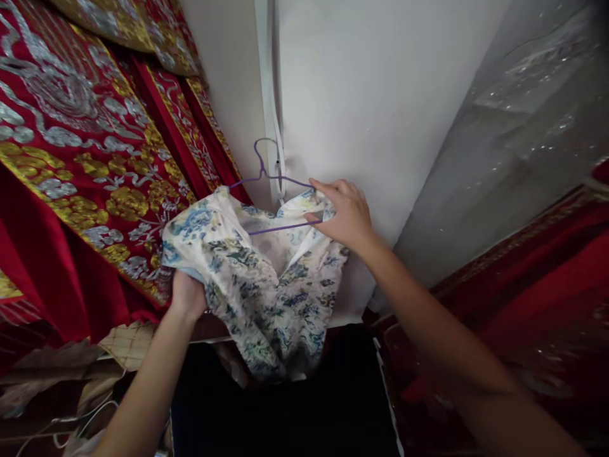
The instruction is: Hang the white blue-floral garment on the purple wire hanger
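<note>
A white garment with a blue and green floral print (266, 285) hangs on a purple wire hanger (266, 171) in front of a white wall. My right hand (345, 212) pinches the garment's right shoulder together with the hanger's right end. My left hand (188, 295) is under the left shoulder of the garment, its fingers hidden by the cloth it grips. The hanger's hook points up beside a white cord on the wall.
Red cloths with gold and silver embroidery (80, 146) hang at the left. A clear plastic cover (523, 127) over red garments (547, 273) fills the right. A dark surface (285, 412) lies below, with pale wrappings (57, 374) at the lower left.
</note>
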Motion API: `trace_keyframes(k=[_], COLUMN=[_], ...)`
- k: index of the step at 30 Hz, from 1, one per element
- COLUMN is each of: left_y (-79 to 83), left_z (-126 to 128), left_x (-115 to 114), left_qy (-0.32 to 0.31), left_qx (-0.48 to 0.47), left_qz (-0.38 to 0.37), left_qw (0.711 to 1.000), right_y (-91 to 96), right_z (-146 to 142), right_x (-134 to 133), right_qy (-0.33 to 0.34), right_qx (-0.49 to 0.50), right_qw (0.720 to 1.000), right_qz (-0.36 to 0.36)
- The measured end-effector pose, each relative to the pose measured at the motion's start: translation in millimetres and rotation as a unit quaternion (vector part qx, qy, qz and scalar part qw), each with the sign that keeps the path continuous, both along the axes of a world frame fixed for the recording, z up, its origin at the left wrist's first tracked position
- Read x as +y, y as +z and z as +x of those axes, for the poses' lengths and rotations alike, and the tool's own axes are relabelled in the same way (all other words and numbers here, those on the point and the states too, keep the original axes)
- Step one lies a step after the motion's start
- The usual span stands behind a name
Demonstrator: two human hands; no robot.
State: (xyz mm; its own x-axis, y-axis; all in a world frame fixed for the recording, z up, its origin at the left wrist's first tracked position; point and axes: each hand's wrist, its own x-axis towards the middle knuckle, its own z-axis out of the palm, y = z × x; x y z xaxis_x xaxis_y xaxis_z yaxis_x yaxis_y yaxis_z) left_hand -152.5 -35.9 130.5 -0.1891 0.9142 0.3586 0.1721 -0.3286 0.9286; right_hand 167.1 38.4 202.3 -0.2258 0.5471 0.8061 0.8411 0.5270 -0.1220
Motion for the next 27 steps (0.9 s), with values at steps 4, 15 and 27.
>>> trace_keyframes(k=[4, 15, 27], left_y=[-80.8, -177.2, -180.6], left_z=[27.6, 79.5, 76.5], left_x=[-17.2, -41.8, -49.6], left_qy=[0.008, 0.063, 0.089], left_qx=[-0.218, -0.193, -0.257], left_qz=[-0.102, -0.122, -0.153], left_qw=[0.971, 0.971, 0.95], right_y=[-20.1, -147.9, -86.8], right_z=[7.9, -39.5, -33.5], right_x=[-11.8, -19.2, 15.6], right_qy=[-0.053, 0.063, 0.135], right_qx=[0.004, 0.464, 0.616], right_qw=[0.998, 0.883, 0.769], right_qz=[-0.019, -0.032, -0.105])
